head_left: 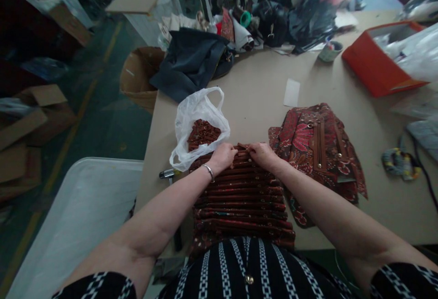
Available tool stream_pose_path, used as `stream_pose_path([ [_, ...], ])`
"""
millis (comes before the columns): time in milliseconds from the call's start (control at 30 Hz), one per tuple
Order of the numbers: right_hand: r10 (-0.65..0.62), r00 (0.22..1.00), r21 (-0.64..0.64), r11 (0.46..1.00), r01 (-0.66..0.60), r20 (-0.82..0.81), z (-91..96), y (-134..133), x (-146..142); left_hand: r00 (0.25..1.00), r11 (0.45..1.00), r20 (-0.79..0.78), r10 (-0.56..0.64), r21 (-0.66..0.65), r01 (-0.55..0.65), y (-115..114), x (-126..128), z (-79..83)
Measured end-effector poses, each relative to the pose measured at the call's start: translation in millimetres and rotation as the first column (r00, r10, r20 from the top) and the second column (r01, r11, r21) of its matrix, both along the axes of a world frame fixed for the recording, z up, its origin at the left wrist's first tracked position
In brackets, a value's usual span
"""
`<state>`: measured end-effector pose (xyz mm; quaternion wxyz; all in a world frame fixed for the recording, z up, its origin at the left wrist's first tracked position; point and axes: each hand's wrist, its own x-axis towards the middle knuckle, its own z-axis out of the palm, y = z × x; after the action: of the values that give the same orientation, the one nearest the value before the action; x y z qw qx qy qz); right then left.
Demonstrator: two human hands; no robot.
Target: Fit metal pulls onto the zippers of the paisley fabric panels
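A row of overlapping brown patterned fabric panels with zippers (239, 198) lies on the table right before me. At its far end my left hand (224, 155) is closed, its fingertips pinching the zipper edge of the farthest panel. Just across from it, my right hand (262, 154) pinches the same edge, with a small gap between the two hands. A short brown strip shows at that edge; its details are too small to tell. Beside my left hand stands an open white plastic bag (183, 128) holding many small brown leather pieces (203, 134).
More patterned panels with zippers (308, 148) are piled to the right. A hammer (169, 174) lies left of the row. Farther off are a white card (292, 92), dark blue material (191, 59), a small cup (330, 51), an orange box (376, 64) and a tape roll (400, 163).
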<state>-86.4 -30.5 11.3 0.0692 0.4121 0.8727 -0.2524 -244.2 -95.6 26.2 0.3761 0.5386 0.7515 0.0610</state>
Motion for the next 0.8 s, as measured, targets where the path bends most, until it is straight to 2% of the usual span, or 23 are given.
stream_pose_path([
  [233, 0.076, 0.997, 0.055, 0.995, -0.078, 0.021, -0.9, -5, 1, 1.0, 1.0, -0.015, -0.024, -0.013, 0.023, -2, 6, 0.0],
  [433, 0.044, 0.999, 0.093, 0.995, -0.045, 0.015, 2.4, -19, -4, 1.0, 1.0, -0.01, -0.013, -0.01, 0.012, 1, 7, 1.1],
  [533, 0.018, 1.0, 0.061, 0.998, -0.017, -0.018, 1.6, -17, -4, 1.0, 1.0, 0.015, 0.019, -0.021, -0.019, 1, 5, 2.3],
  [600, -0.04, 0.997, -0.008, 0.999, 0.039, -0.064, 0.5, -10, -1, 0.998, 0.998, 0.043, 0.045, -0.035, -0.044, 0, 2, 5.0],
  [667, -0.152, 0.976, -0.058, 0.988, 0.145, -0.153, 1.8, -2, 5, 0.993, 0.995, 0.066, 0.097, -0.021, -0.096, -2, -1, 9.3],
  [733, -0.243, 0.928, -0.058, 0.97, 0.237, -0.282, 7.1, -1, 11, 0.975, 0.98, 0.117, 0.187, 0.042, -0.193, -5, -3, 14.4],
  [800, -0.245, 0.868, -0.077, 0.969, 0.236, -0.432, 16.1, -10, 16, 0.927, 0.943, 0.236, 0.291, 0.094, -0.319, -8, -1, 18.7],
])
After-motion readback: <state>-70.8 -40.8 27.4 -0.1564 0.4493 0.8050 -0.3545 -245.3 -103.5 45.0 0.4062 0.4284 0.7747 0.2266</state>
